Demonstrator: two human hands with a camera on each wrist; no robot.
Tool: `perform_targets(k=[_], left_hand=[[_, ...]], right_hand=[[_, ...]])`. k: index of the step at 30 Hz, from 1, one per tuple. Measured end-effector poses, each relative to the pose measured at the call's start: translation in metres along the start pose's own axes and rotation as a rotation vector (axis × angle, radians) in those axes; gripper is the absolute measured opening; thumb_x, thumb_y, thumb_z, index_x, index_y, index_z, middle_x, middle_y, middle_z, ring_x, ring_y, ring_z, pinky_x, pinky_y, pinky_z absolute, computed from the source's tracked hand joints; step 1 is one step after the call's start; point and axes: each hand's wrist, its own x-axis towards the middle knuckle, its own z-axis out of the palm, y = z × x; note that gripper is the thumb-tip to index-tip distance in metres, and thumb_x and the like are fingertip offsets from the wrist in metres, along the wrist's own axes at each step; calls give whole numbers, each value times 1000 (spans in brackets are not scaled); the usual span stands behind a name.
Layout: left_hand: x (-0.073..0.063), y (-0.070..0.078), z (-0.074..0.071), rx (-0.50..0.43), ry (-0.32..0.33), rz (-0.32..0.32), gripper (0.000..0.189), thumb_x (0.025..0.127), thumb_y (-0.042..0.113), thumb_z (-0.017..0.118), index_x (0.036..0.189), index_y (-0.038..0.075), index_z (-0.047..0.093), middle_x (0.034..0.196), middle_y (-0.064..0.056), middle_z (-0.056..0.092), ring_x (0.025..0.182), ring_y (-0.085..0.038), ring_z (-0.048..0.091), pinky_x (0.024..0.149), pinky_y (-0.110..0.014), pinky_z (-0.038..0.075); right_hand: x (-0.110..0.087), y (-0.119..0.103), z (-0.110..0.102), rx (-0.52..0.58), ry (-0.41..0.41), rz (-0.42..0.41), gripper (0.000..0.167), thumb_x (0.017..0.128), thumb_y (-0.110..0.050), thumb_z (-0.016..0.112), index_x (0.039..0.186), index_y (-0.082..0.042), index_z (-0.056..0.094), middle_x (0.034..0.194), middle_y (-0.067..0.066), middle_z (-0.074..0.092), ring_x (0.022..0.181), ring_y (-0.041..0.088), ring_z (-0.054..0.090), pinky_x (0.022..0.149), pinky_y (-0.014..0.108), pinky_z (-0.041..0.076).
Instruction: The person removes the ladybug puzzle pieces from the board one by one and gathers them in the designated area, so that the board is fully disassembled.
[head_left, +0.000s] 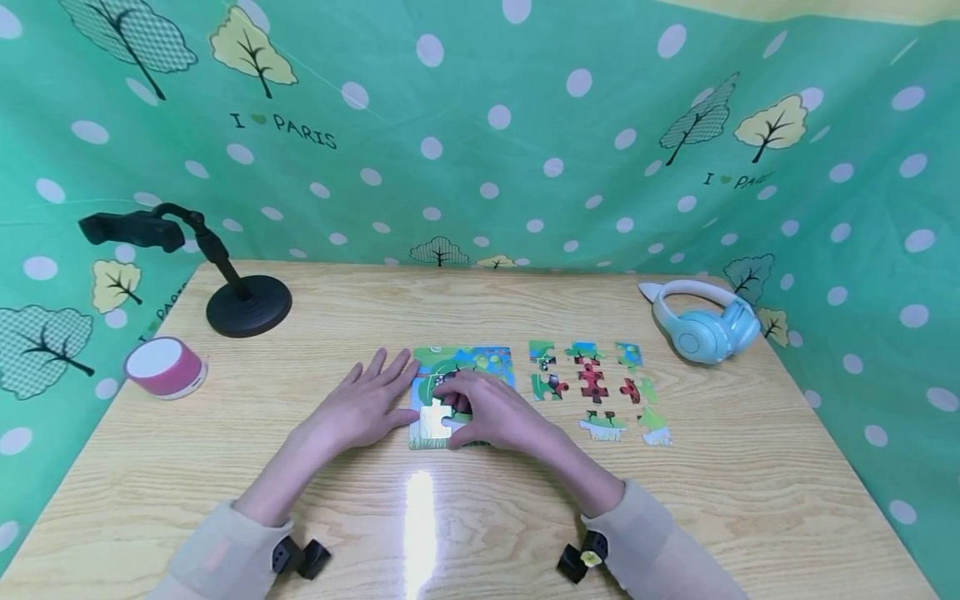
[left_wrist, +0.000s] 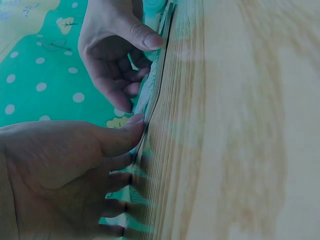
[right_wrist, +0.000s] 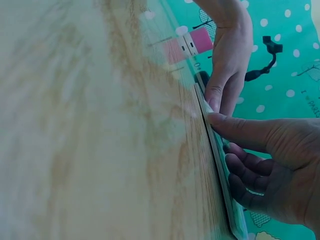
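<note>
A jigsaw board point(head_left: 427, 358) with a colourful green and blue picture lies flat on the wooden table. My left hand point(head_left: 372, 402) rests palm down at its left side, fingers spread, with thumb and index fingertips right at the board's edge. Over the lower middle of the board is my right hand point(head_left: 491, 408), its thumb and bent fingers around a jigsaw piece that the hand mostly hides. Beside those fingers, a fitted jigsaw piece point(head_left: 433, 423) shines white with glare. In the right wrist view the right thumb point(right_wrist: 235, 127) meets the board's edge.
Several loose jigsaw pieces point(head_left: 592, 383) lie spread out right of the board. Blue cat-ear headphones point(head_left: 705, 333) sit at the back right. A black stand point(head_left: 249, 306) and a pink-and-white cylinder point(head_left: 165, 367) stand at the left. A green dotted curtain point(head_left: 465, 167) hangs behind.
</note>
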Motion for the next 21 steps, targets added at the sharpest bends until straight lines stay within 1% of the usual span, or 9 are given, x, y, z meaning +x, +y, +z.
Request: perform_targets(k=[13, 21], left_hand=[[2, -2, 0, 4, -15, -7, 74, 104, 41, 58, 163, 8, 29, 173, -16, 20, 159, -48, 13, 125, -70, 17], [2, -2, 0, 3, -16, -9, 74, 104, 41, 58, 163, 8, 29, 173, -15, 20, 159, -48, 13, 126, -70, 17]], right_hand=[[0, 1, 3, 6, 40, -29, 59, 75, -23, 93, 128, -10, 71, 98, -2, 67, 88, 10, 60, 75, 19, 50], [-1, 1, 0, -61, 33, -53, 59, 79, -26, 90, 133, -13, 70, 102, -2, 69, 88, 10, 61, 74, 19, 50]])
